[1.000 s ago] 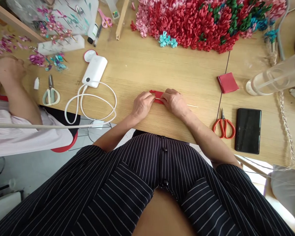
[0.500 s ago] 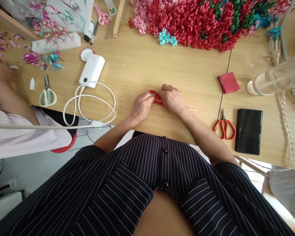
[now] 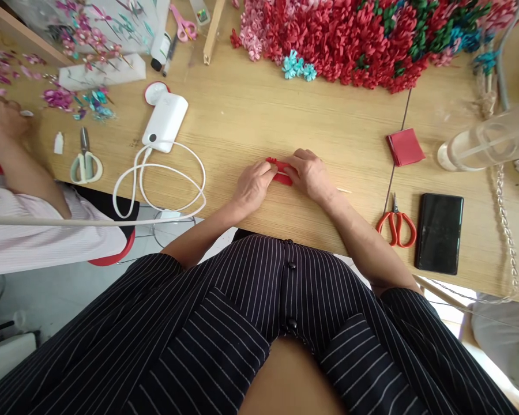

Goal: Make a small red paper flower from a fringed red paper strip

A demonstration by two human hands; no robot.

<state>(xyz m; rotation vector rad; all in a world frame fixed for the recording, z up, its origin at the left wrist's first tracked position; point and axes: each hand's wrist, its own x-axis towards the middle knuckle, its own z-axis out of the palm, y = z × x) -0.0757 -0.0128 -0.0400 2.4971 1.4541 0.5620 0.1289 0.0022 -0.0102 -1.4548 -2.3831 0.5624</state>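
Between my hands, low over the wooden table, is a red piece of cloth or ribbon [image 3: 282, 179] with a gathered upper end. A thin pale line, perhaps a stick, runs across it. Its left side is pinched by the closed fingers of my left hand [image 3: 253, 185]. From the other side, the bent fingers of my right hand [image 3: 312, 174] press on it; some fingertips are hidden. A thin pale stick [image 3: 344, 190] shows beside my right wrist. Farther right lie a stack of red squares [image 3: 405, 147] and orange-handled scissors [image 3: 396, 226].
Many red, pink and green fabric flowers [image 3: 350, 43] fill the back. At left are a white power bank [image 3: 165, 122] with a looped cable, pale-handled scissors [image 3: 85, 164] and a co-worker's arm [image 3: 23, 155]. A black phone [image 3: 440, 233] and a clear bottle [image 3: 480, 141] stand right.
The whole view has shifted slightly. My right fingers have moved a little along the red piece, and more of it shows between the hands. My left hand keeps its pinch.
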